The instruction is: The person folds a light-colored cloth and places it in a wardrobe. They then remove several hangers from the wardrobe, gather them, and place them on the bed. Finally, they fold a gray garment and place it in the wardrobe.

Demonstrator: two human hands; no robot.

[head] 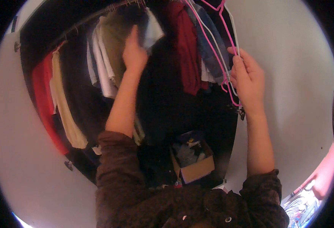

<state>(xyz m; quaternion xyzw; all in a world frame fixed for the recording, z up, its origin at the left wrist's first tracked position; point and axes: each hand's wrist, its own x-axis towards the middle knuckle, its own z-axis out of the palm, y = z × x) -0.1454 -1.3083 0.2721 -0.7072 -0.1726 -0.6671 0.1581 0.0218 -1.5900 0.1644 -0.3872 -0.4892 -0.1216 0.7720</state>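
Observation:
My right hand (248,74) is closed around a pink clothes hanger (209,41) and a white clothes hanger (216,42), held together in front of the open wardrobe's right side. My left hand (134,54) is raised among the hanging clothes, a finger pointing up, between an olive garment (114,42) and a pale garment (153,28). It is blurred, and whether it touches or grips any cloth cannot be told. Beyond the hangers hang a dark red garment (187,54) and a blue denim garment (208,42). The clothes rail (90,18) runs along the top.
Red (43,85), cream (66,105) and white garments (103,65) hang at the left. An open cardboard box (197,171) with mixed contents stands low inside the wardrobe. White doors (292,85) with metal hinges (242,112) flank the opening on both sides.

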